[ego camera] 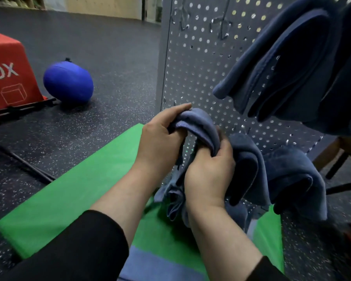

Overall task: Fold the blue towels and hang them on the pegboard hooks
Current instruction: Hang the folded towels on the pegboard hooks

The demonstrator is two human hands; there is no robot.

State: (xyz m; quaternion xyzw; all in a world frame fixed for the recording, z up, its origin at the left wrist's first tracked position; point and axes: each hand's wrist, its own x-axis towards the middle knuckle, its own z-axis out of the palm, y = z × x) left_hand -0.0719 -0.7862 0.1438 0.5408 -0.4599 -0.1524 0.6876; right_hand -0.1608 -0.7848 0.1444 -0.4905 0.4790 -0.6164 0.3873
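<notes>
A folded blue towel [199, 122] is draped against the lower part of the grey pegboard [193, 63]. My left hand [160, 136] grips its top fold and my right hand [209, 175] grips it just below; the tail hangs down between my wrists. Two more folded blue towels [249, 159] [298, 179] hang on the pegboard to the right. A larger dark blue towel [288, 63] hangs higher at the upper right. The hook under the held towel is hidden.
A green mat [75, 191] lies on the speckled dark floor below my arms, with a blue cloth [158, 264] on it. A blue ball [68, 82] and a red box [8, 74] sit at the left. Wooden furniture legs [332, 157] stand right of the pegboard.
</notes>
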